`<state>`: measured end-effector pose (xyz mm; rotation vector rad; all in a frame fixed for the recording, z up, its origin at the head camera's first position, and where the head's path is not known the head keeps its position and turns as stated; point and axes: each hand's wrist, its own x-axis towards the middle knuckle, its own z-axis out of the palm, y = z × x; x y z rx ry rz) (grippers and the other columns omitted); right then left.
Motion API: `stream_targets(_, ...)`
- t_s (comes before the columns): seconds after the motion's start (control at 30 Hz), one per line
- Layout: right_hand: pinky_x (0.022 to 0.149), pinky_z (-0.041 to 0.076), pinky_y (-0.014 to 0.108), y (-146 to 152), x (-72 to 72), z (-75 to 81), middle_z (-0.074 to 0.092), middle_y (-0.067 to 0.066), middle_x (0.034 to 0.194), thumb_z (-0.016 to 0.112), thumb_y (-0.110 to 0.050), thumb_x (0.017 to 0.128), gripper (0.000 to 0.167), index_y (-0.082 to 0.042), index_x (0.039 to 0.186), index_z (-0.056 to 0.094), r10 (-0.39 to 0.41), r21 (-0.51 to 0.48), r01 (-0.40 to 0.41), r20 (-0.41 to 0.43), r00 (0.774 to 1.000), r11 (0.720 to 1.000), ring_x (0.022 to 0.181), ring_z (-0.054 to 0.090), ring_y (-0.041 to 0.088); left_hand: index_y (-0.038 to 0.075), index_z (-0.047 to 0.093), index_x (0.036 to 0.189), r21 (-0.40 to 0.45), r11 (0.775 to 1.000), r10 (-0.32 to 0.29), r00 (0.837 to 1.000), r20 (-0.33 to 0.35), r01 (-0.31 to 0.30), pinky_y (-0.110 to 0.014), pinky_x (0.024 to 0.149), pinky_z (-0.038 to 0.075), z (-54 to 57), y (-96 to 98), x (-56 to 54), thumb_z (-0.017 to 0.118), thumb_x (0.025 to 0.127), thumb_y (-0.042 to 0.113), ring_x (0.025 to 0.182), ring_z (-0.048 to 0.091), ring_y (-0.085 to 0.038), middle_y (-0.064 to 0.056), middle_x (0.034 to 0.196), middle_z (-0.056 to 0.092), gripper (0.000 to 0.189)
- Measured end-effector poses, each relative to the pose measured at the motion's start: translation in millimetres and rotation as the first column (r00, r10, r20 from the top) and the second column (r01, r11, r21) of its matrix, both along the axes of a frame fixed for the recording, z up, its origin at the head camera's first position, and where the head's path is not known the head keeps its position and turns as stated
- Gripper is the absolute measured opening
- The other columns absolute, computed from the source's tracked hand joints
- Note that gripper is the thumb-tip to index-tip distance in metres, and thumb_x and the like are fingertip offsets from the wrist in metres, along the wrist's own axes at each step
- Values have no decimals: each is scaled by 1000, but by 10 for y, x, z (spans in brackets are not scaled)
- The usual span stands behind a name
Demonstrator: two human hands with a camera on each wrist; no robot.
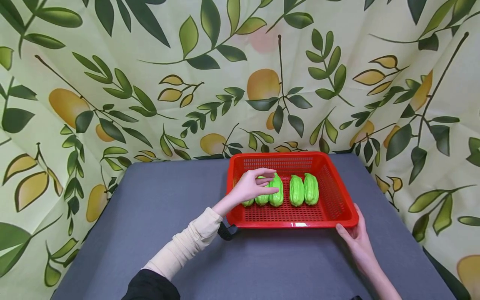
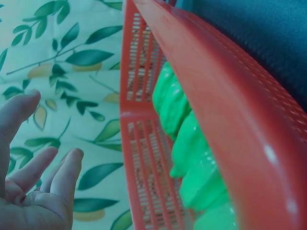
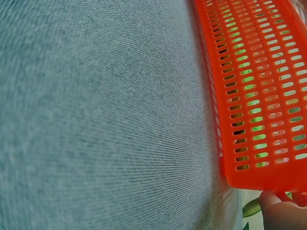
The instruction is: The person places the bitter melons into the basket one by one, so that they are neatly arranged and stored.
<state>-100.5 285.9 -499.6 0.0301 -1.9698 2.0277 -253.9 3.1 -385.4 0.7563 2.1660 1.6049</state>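
Note:
A red plastic basket (image 1: 262, 225) with slotted walls stands on the grey table. Inside it lie several bright green, ridged, oblong gourds (image 1: 311, 189), side by side in a row with a gap in the middle. My left hand (image 1: 252, 185) hovers over the basket's left part, fingers loosely extended and holding nothing, and overlaps the left gourds in the head view. The left wrist view shows its fingers (image 2: 67, 175) apart from the basket wall. At the front right corner my right hand (image 1: 358, 241) grips the rim, thumb in front; its other fingers are mostly hidden.
Grey cloth covers the table (image 1: 168, 187), which extends left of the basket and in front of it. Behind hangs a curtain (image 1: 225, 104) printed with leaves and fruit, close to the basket's back rim. A black strap (image 1: 226, 231) shows below my left wrist.

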Motion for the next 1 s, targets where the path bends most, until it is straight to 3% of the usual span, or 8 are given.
stream_targets(0.23, 93, 34, -1, 8, -5, -17, 18, 0, 150, 50, 3, 94, 81, -15, 153, -2, -1, -17, 1, 2, 1000, 1000, 121, 38, -12, 6, 57, 129, 39, 996, 78, 997, -9, -78, -34, 97, 49, -18, -270, 71, 75, 80, 11, 119, 59, -24, -12, 130, 59, 52)
stream_targets(0.43, 92, 34, -1, 20, 13, -5, 17, -1, 150, 49, 2, 94, 80, -14, 153, -3, -6, -27, 7, 3, 1000, 1000, 120, 37, -11, 1, 55, 130, 136, 984, 113, 994, 7, -113, -35, 99, 48, -43, -490, 179, 72, 81, 3, 119, 58, -30, -20, 127, 59, 52)
stream_targets(0.77, 92, 35, -1, 18, -10, -10, 16, 1, 150, 49, 3, 94, 81, -16, 152, -3, 8, -48, -8, -10, 1000, 999, 121, 38, -12, -1, 54, 130, 187, 956, 221, 974, 53, -227, -38, 98, 46, -170, -859, 333, 72, 80, 1, 118, 59, -33, -23, 128, 58, 53)
stream_targets(1.0, 92, 35, -1, -7, -28, -14, 14, 2, 150, 49, 4, 94, 81, -16, 153, -3, 18, -53, -18, -6, 1000, 998, 121, 38, -13, -2, 51, 132, 235, 925, 282, 954, 100, -298, -32, 97, 47, -287, -1082, 463, 72, 81, 2, 121, 56, -35, -25, 132, 54, 55)
